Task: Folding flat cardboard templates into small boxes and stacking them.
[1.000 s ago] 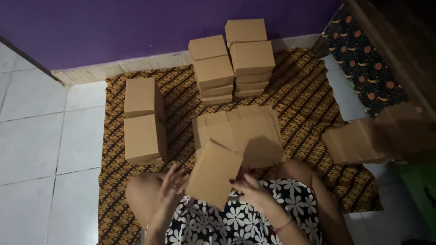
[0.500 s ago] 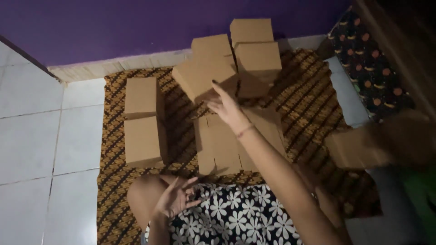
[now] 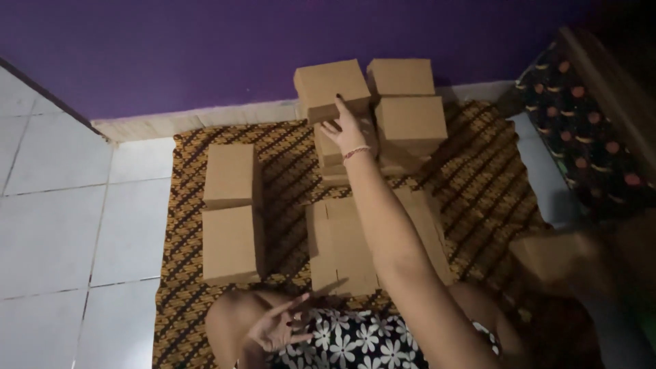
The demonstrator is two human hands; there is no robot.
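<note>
- Head view: folded cardboard box (image 3: 331,87), plain brown, sits atop the left stack (image 3: 336,154) near the mat's far edge by the purple wall (image 3: 205,48).
- R hand (image 3: 344,126) reaches out, arm fully stretched, fingers spread on the box's near face and underside; looks like it carries it, tho grip partly hidden.
- Box prob. light, hollow, stiff at edges but walls dent if squeezed; smooth card = a bit slippery. Best hold: under the bottom edge or across two opposite sides, not mid-panel.
- L hand (image 3: 277,328) free, fingers loosely splayed, holding nothing, over the lap near the mat's near edge.
- Right stack (image 3: 408,116) just beside, touching or nearly.
- Flat unfolded blanks (image 3: 348,249) at mat centre, under the arm.
- Two made boxes (image 3: 231,212) along the patterned mat's (image 3: 478,205) left edge; white tile floor (image 3: 61,225) beyond.
</note>
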